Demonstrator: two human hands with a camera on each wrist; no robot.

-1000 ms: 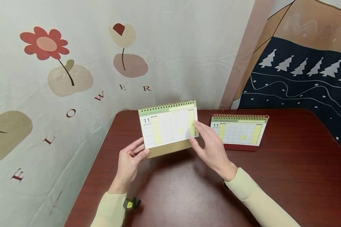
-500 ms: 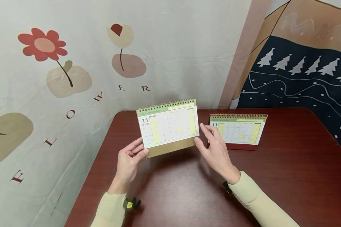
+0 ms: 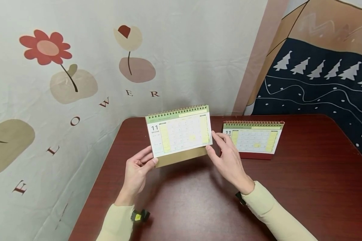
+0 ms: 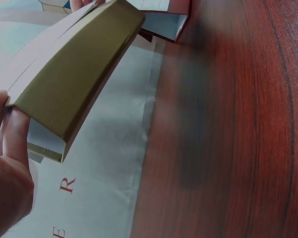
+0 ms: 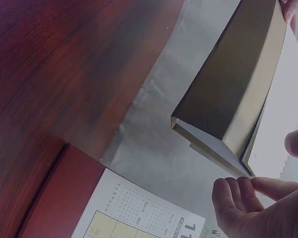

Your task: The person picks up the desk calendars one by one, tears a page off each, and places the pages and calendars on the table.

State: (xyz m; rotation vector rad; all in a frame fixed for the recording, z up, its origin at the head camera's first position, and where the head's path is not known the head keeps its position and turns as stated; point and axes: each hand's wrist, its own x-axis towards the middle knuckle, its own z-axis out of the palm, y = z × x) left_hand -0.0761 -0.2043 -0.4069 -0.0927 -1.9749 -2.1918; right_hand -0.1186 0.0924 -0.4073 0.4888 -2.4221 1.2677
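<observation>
A spiral-bound desk calendar (image 3: 181, 134) with a gold-coloured base is held tilted above the table. My left hand (image 3: 136, 175) pinches its lower left corner, thumb in front and fingers behind, as the left wrist view also shows on the gold base (image 4: 74, 74). At the right edge is my right hand (image 3: 229, 159), fingers loosely bent. In the right wrist view, its index finger (image 5: 275, 187) meets or nearly meets the calendar's edge, while the thumb (image 5: 297, 143) stands apart from the page. A second desk calendar (image 3: 253, 139), with a red base, stands on the table behind the right hand.
The dark red wooden table (image 3: 184, 207) spreads under both hands. Behind it hangs a pale cloth (image 3: 193, 60) printed with flowers and letters. A dark panel (image 3: 319, 90) with white trees hangs at the right.
My right hand has come off the calendar's page and shifted right to its edge, then slightly back towards it. The left hand keeps its grip, and the calendar has barely moved.
</observation>
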